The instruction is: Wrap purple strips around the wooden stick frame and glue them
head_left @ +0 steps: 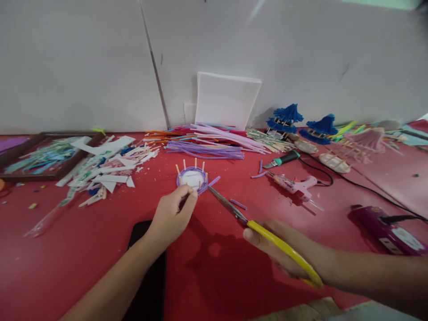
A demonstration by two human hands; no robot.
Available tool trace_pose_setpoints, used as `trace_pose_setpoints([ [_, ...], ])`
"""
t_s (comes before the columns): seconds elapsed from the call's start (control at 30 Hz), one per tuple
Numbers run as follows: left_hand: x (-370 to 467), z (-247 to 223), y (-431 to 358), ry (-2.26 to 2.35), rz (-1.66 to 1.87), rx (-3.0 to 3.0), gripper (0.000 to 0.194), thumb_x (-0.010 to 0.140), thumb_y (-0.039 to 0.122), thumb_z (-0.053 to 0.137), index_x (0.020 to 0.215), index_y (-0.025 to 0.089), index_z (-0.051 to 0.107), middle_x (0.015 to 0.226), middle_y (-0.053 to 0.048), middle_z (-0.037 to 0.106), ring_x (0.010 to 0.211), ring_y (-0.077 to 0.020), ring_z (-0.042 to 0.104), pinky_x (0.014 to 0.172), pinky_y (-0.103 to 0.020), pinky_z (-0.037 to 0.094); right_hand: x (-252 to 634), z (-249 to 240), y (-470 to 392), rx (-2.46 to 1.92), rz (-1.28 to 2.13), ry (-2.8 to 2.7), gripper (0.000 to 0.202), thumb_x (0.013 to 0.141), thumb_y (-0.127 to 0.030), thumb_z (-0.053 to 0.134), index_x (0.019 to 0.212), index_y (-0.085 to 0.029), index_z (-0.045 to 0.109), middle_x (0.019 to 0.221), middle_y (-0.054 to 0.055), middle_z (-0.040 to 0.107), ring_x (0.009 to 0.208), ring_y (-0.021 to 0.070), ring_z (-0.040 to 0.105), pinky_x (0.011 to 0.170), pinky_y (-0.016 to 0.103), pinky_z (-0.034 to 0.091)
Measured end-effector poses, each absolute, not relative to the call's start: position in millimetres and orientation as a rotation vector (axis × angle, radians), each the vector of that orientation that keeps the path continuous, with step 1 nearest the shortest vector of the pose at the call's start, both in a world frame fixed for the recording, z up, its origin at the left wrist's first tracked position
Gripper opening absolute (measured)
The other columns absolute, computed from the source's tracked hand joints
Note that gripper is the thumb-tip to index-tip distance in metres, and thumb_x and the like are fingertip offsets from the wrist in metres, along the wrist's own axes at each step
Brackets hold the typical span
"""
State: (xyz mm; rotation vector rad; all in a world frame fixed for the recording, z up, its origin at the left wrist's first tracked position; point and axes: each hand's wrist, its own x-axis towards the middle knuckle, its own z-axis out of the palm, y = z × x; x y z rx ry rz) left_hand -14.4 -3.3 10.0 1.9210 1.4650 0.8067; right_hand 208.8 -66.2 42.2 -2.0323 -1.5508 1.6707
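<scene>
My left hand [175, 214] pinches the near rim of a small round craft base [191, 178], white inside, ringed with purple pipe cleaner and set with several short upright sticks. A loose purple pipe cleaner end [214, 181] sticks out from its right side. In my right hand [284, 243] are yellow-handled scissors [277, 243], their tips beside that end. The blades look almost closed; whether they touch the pipe cleaner I cannot tell. A cut purple piece [238, 204] lies just right of the blades.
Bundled pipe cleaners [207, 149] lie behind the base, before leaning white paper [227, 100]. To the right are a utility knife [284, 158], a pink glue gun [297, 185] and blue-roofed models [286, 119]. Paper scraps [112, 171] and a brown frame [33, 177] sit left; a black phone [150, 276] lies under my left forearm.
</scene>
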Motion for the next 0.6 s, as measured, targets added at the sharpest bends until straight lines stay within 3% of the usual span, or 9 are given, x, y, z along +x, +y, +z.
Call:
trace_pose_setpoints([
  [0.23,-6.0,3.9,-8.1,1.291,0.503,2.075,0.026,0.088,0.033,0.039,0.066,0.021,0.046,0.056,0.005,0.049,0.053,-0.0124,0.047,0.051,-0.025,0.030,238.0,28.3,-77.8,-1.943,1.727,-1.756,0.058,0.078,-0.076,0.033,0.063,-0.020,0.036,0.045,-0.007,0.031,0.036,0.0064,0.035,0.033,0.018,0.023],
  [0.4,-5.7,11.6,-7.0,1.347,0.523,2.064,0.029,0.089,0.036,0.038,0.065,0.021,0.048,0.055,0.005,0.051,0.053,-0.0135,0.052,0.053,-0.025,0.033,246.7,31.2,-70.4,-1.848,1.674,-1.980,0.056,0.079,-0.071,0.042,0.059,-0.019,0.039,0.048,-0.006,0.033,0.041,0.0064,0.033,0.039,0.020,0.022],
  [0.6,13.4,18.3,-5.1,1.446,0.445,2.265,0.024,0.088,0.030,0.042,0.072,0.020,0.057,0.071,-0.001,0.062,0.065,-0.0171,0.057,0.059,-0.028,0.038,271.5,22.0,-76.7,-1.919,0.771,-2.521,0.035,0.073,-0.054,0.063,0.075,-0.019,0.060,0.068,0.004,0.061,0.058,0.0167,0.053,0.049,0.026,0.022],
])
